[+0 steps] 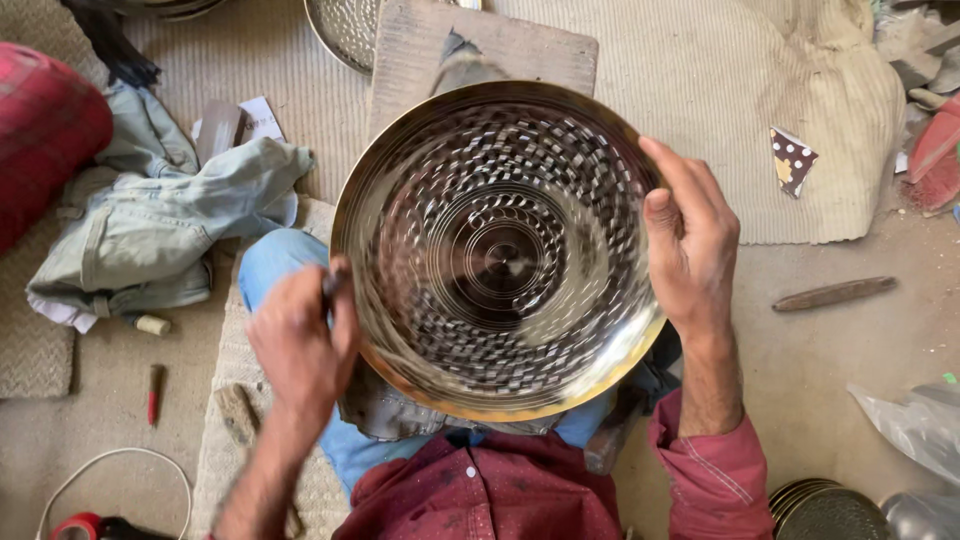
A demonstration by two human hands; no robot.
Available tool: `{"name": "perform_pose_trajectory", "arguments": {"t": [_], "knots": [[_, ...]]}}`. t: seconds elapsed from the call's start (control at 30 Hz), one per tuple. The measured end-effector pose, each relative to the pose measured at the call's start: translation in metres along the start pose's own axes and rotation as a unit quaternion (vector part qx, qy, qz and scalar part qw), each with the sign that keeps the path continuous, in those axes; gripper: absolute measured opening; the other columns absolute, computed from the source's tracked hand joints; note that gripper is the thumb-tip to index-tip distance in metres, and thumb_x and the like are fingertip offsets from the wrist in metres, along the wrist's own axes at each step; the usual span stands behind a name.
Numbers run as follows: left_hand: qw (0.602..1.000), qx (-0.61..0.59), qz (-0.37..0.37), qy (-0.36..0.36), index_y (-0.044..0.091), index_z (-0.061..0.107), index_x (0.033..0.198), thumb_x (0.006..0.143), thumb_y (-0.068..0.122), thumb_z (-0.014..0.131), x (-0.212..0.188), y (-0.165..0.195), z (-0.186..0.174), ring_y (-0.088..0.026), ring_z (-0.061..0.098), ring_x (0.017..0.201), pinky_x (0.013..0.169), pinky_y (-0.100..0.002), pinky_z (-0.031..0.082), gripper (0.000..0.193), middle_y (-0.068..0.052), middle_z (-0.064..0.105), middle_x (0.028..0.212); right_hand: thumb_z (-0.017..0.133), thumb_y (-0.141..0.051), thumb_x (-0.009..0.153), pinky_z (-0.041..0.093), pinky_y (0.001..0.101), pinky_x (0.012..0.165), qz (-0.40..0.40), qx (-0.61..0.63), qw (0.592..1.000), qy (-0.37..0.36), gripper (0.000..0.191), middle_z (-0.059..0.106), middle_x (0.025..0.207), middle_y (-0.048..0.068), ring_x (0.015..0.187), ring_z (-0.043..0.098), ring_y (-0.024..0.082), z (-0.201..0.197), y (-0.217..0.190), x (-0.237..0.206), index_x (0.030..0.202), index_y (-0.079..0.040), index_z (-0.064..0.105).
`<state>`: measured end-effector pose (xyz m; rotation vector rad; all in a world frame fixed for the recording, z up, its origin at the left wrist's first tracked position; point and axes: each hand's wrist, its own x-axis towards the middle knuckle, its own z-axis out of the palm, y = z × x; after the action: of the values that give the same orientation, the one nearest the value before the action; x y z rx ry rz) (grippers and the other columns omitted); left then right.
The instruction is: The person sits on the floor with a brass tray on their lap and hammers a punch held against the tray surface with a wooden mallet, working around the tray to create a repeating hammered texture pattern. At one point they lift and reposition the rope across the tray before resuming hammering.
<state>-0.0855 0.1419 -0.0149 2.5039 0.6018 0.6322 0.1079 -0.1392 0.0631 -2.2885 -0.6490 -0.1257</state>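
Note:
A large round brass-coloured metal plate (pixel 500 250) with a hammered, patterned inner face is held over my lap. My right hand (pixel 690 250) grips its right rim, thumb inside and fingers curled over the edge. My left hand (pixel 300 345) is at the plate's lower left rim, closed around a thin dark tool (pixel 330 285) whose tip touches the rim. The plate's surface looks blurred.
A wooden board (pixel 480 50) lies beyond the plate on a beige mat (pixel 700 90). Pale crumpled clothing (pixel 150 220) and a red cushion (pixel 45 130) lie left. A wooden stick (pixel 835 293) rests on the floor at right; more metal plates (pixel 825 510) are stacked at bottom right.

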Motion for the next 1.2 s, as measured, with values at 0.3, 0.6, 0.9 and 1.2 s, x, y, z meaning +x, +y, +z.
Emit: {"name": "perform_pose_trajectory", "arguments": {"t": [0.3, 0.6, 0.9, 1.2], "knots": [[0.956, -0.270, -0.074, -0.084, 0.000, 0.061, 0.076, 0.096, 0.014, 0.069, -0.021, -0.010, -0.010, -0.011, 0.046, 0.052, 0.048, -0.033, 0.038, 0.026, -0.007, 0.055, 0.058, 0.044, -0.060, 0.112, 0.045, 0.0426, 0.120, 0.026, 0.210, 0.976, -0.048, 0.067, 0.054, 0.152, 0.020, 0.141, 0.052, 0.028, 0.009, 0.058, 0.045, 0.147, -0.004, 0.051], [0.962, -0.204, 0.178, -0.040, 0.006, 0.074, 0.125, 0.098, 0.003, 0.073, 0.121, -0.017, 0.035, -0.024, 0.071, 0.102, 0.086, -0.037, 0.057, 0.027, -0.013, 0.074, 0.117, 0.049, -0.057, 0.108, 0.051, 0.0421, 0.101, 0.284, 0.233, 0.926, -0.088, 0.063, 0.061, 0.133, 0.017, 0.120, 0.060, 0.024, 0.038, 0.070, 0.009, 0.128, 0.002, 0.061], [0.947, -0.068, -0.010, -0.315, 0.010, 0.076, 0.119, 0.101, 0.034, 0.071, 0.159, 0.017, 0.047, -0.027, 0.073, 0.099, 0.090, -0.044, 0.059, 0.030, -0.012, 0.077, 0.108, 0.061, -0.032, 0.103, 0.056, 0.0283, 0.073, 0.153, 0.362, 0.914, -0.104, 0.034, 0.071, 0.103, 0.007, 0.085, 0.066, 0.012, 0.018, 0.037, 0.049, 0.114, 0.000, 0.067], [0.922, -0.200, 0.311, -0.116, 0.014, 0.071, 0.127, 0.102, 0.030, 0.076, 0.197, 0.039, 0.057, -0.025, 0.074, 0.106, 0.094, -0.039, 0.060, 0.030, -0.012, 0.072, 0.127, 0.068, -0.018, 0.109, 0.039, 0.0189, 0.058, 0.010, 0.295, 0.952, -0.076, 0.017, 0.062, 0.083, -0.004, 0.067, 0.049, 0.003, -0.007, -0.004, 0.088, 0.116, -0.003, 0.072]]}}
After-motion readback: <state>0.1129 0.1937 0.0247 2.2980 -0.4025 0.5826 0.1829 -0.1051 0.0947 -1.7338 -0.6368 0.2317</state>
